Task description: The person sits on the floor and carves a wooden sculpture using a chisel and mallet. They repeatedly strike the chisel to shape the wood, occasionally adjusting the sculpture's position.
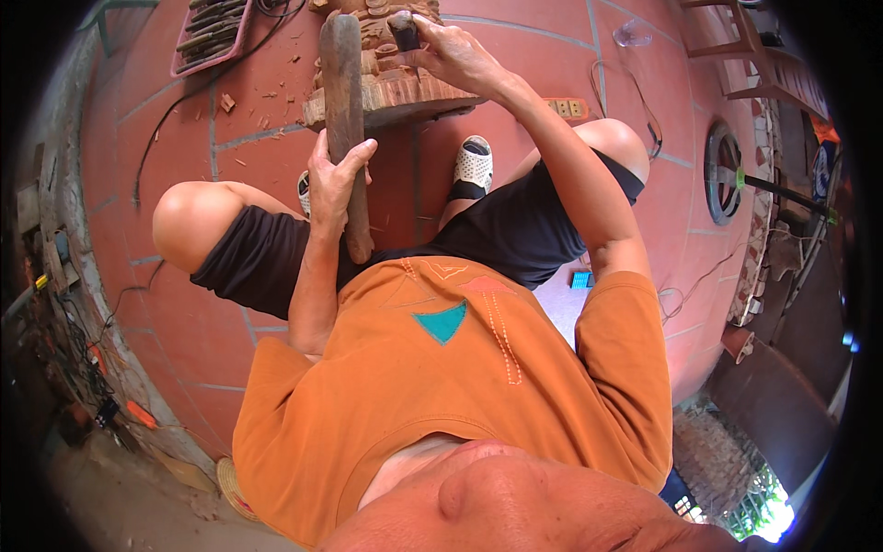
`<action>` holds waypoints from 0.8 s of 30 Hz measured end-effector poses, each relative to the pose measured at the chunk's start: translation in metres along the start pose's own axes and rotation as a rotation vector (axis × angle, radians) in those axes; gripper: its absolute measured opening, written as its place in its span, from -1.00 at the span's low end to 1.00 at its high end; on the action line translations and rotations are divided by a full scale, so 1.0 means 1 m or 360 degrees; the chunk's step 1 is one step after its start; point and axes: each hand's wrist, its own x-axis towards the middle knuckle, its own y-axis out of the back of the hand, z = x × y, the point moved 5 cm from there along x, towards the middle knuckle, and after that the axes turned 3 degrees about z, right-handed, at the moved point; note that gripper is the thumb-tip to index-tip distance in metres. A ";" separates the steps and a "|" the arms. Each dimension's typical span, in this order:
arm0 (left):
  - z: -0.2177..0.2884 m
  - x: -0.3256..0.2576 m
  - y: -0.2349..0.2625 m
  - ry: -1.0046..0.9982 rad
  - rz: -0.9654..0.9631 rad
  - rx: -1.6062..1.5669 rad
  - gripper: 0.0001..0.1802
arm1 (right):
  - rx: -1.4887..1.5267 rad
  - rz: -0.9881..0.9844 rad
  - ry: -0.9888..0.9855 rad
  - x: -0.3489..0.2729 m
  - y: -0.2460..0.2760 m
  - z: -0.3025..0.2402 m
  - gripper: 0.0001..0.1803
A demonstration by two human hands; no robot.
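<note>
My left hand [335, 175] is wrapped round a long wooden club [343, 87], held upright between my knees. Its upper part stands in front of a carved block of wood [397, 90] with a rough, layered surface, which sits on the floor beyond my feet. At the block's upper right, my right hand [457, 61] has its fingers closed on a short dark tool handle [403, 31]. The tool looks like a carving chisel, but its blade is not visible from here.
A pink tray [241, 48] of chisel-like tools lies at the far left beside a black cable [164, 120]. Wood chips [227, 103] litter the red tiles. Right of the block are a power strip [566, 109], a wheel-like ring [710, 175] and a brown chair [768, 75].
</note>
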 end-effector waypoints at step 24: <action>0.006 -0.010 -0.010 -0.0083 -0.0117 0.0059 -0.64 | -0.0229 -0.0135 -0.0057 -0.012 -0.006 0.007 -0.45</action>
